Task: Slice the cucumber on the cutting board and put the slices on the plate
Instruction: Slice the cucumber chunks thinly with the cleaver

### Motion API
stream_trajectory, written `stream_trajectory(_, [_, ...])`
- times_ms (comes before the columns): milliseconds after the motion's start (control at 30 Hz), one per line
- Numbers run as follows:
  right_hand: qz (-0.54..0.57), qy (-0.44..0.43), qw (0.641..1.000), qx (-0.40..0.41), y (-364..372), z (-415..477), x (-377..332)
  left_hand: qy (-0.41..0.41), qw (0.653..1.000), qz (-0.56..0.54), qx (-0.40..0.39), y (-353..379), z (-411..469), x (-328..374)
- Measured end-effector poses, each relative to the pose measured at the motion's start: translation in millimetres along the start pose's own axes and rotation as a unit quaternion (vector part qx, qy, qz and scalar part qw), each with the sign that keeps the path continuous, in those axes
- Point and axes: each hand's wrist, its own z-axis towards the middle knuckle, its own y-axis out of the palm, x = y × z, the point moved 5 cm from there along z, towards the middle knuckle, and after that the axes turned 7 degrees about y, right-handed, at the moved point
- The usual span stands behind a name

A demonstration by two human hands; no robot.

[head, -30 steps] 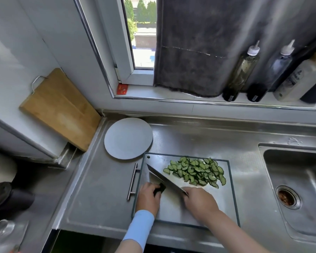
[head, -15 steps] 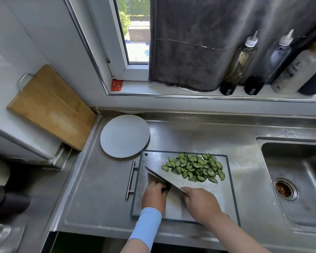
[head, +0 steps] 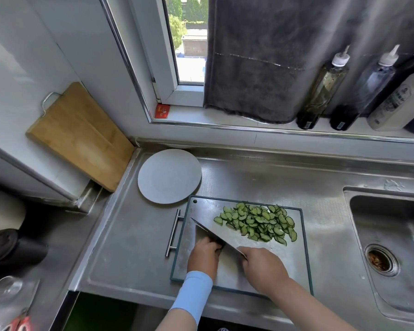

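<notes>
A steel cutting board (head: 296,263) with a dark rim lies on the counter. A heap of green cucumber slices (head: 258,222) covers its far half. My right hand (head: 263,268) grips the handle of a cleaver (head: 213,231), whose blade stands on the board's left half. My left hand (head: 204,255) has its fingers curled round a small dark cucumber end (head: 221,246) pressed against the blade's left face. A round grey plate (head: 169,175) with nothing on it sits just beyond the board's far left corner.
A sink (head: 392,247) with a drain lies to the right. A wooden board (head: 81,134) leans on the left wall. Bottles (head: 320,91) stand on the window sill. A dark cup (head: 12,247) and a glass (head: 5,287) sit lower left.
The view has shifted slightly. The cleaver and both hands stay at the board's left half, chopping the last cucumber piece, which now shows less beneath the left fingers.
</notes>
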Motion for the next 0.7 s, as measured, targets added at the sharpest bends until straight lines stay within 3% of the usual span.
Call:
stream_trajectory(267, [-0.058,-0.023,0.997,0.046,1,-11,3,-0.007,1.000,0.016,0.023,-4,-3,3])
stream_trajectory(400, [-0.067,-0.025,0.997,0.042,2,-21,7,-0.039,0.999,0.001,0.005,-3,-6,-2])
stream_trajectory(700, [-0.077,-0.029,0.996,0.045,1,-19,12,-0.030,0.998,0.036,-0.036,-1,0,0])
